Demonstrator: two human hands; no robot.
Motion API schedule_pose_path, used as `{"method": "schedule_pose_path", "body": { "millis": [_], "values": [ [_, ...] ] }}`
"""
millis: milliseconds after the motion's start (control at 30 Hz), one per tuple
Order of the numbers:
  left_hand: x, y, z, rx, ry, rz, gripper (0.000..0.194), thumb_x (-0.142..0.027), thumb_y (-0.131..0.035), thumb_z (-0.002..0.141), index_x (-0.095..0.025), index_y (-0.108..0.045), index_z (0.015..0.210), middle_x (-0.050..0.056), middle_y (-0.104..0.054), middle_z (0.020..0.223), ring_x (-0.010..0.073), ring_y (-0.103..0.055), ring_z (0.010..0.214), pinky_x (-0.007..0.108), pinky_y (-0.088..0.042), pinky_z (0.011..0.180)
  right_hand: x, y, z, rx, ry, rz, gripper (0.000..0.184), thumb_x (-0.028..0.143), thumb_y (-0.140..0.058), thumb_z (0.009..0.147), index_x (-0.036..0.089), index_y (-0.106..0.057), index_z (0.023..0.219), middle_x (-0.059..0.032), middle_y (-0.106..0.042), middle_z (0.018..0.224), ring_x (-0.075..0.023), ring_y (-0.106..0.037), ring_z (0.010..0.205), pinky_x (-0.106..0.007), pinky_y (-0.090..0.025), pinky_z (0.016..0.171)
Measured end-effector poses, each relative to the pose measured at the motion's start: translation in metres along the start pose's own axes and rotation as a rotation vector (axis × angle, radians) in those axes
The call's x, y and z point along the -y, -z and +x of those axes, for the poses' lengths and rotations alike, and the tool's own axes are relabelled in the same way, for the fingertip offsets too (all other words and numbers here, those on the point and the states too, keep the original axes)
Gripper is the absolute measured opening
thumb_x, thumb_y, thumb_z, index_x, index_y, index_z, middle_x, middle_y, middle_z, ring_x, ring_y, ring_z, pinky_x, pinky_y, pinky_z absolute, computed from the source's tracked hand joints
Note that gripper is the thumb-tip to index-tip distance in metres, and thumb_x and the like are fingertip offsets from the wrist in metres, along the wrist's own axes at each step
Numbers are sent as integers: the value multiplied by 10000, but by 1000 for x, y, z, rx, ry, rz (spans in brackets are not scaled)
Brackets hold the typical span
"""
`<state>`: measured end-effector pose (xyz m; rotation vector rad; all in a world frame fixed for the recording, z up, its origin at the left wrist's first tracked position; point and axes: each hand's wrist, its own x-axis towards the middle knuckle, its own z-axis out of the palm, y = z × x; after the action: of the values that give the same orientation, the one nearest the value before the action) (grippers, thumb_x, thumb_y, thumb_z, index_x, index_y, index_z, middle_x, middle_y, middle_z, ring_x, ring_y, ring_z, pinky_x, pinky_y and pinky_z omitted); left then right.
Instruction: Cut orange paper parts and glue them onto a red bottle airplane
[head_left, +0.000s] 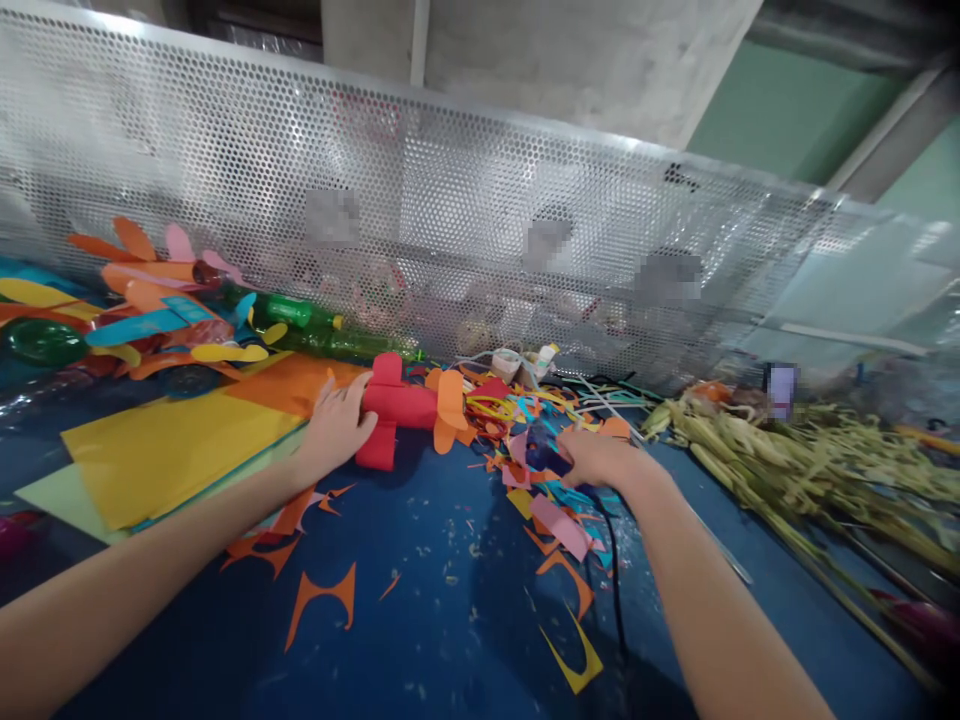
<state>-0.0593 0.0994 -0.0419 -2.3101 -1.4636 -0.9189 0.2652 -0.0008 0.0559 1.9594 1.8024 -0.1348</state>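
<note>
A red paper toy airplane [405, 405] lies on the blue table, with flat red wing pieces and an orange paper propeller [450, 410] at its right end. My left hand [337, 422] holds the plane's left end, thumb against the near side and fingers over the far side. To the right, my right hand [596, 458] is closed on a dark blue glue gun [546, 450], whose black cord [616, 570] trails toward me. Colored paper scraps [559, 525] lie under and around the glue gun.
Yellow and orange paper sheets [165, 440] lie at left, below finished paper planes [165, 310] and green bottles [300, 315]. Dry corn husks [810, 450] cover the right side. A perforated metal panel [450, 220] closes off the back; blurred people show behind it.
</note>
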Motion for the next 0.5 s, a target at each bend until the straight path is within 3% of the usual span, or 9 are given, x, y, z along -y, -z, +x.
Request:
{"method": "schedule_pose_path", "body": {
  "millis": [67, 133, 233, 433, 500],
  "values": [
    [-3, 2, 0, -21, 10, -2, 536, -215, -441, 753, -104, -367, 1272, 118, -637, 1037, 264, -579, 982, 447, -230, 1037, 3, -7, 12, 34, -25, -12, 280, 217, -705, 699, 119, -598, 938, -99, -626, 937, -234, -612, 852, -305, -471, 670],
    [-5, 2, 0, -25, 19, -12, 540, -229, -458, 747, -110, -374, 1267, 119, -620, 1074, 269, -564, 1002, 436, -260, 1020, 4, -14, 23, 24, -39, -16, 276, 264, -588, 827, 132, -554, 1068, -81, -585, 1057, -199, -588, 908, -361, -489, 754],
    [-6, 2, -1, -14, 26, -24, 524, -249, -470, 747, -117, -400, 1249, 120, -627, 1049, 276, -560, 989, 429, -308, 979, 0, -22, 33, 4, -32, 0, 290, 287, -504, 886, 151, -513, 1143, -78, -544, 1134, -193, -572, 948, -397, -491, 787],
    [-10, 2, -6, -37, -7, 14, 453, -228, -422, 783, -140, -443, 1227, 114, -626, 1049, 264, -559, 975, 450, -261, 1003, -13, -22, 30, -95, 33, 81, 242, 312, -680, 730, 146, -638, 901, -58, -666, 854, -200, -634, 782, -269, -476, 660],
    [-13, 2, -8, -92, -27, 13, 437, -218, -390, 808, -149, -442, 1236, 126, -581, 1137, 272, -522, 1044, 471, -236, 1015, -12, -19, 32, -206, 50, 103, 192, 311, -617, 781, 158, -647, 893, -66, -679, 854, -206, -638, 814, -250, -457, 670]
  ]
}}
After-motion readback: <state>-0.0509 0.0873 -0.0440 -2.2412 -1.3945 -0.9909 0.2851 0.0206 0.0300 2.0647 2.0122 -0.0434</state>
